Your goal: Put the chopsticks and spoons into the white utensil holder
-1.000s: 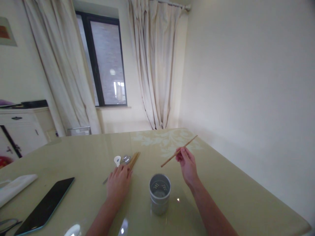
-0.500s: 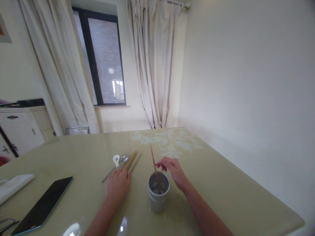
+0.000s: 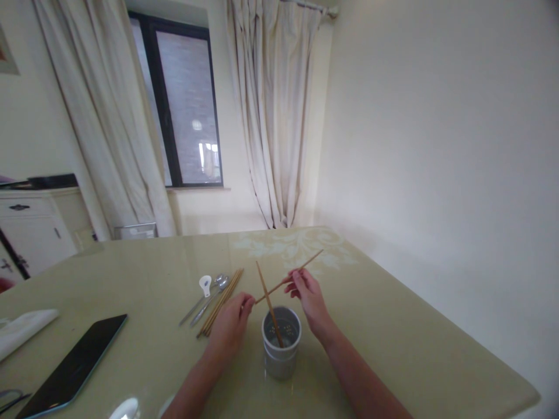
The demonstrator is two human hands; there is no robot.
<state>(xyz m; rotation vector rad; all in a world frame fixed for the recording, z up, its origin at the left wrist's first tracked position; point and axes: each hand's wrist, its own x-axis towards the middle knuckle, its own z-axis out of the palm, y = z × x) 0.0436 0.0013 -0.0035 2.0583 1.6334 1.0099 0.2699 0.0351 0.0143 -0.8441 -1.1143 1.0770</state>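
Grasps a chopstick (image 3: 276, 288) aslant in the right hand (image 3: 309, 295), upper end toward the table's (image 3: 393, 349) right edge. Has the left hand (image 3: 232, 318), half curled, at its lower end; cannot tell whether pinching it. Shows just below a grey cup (image 3: 280, 359), upright, holding a tilted chopstick (image 3: 272, 314). Includes, toward the table's left edge, bundled chopsticks (image 3: 224, 297), two metal spoons (image 3: 223, 283), a small white utensil (image 3: 205, 285); nearer that edge, a dark-screened device (image 3: 74, 364).

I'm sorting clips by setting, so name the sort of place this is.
Probably a dining area in a home: a table bearing chopsticks and spoons, a curtained window, and a white cabinet at the left.
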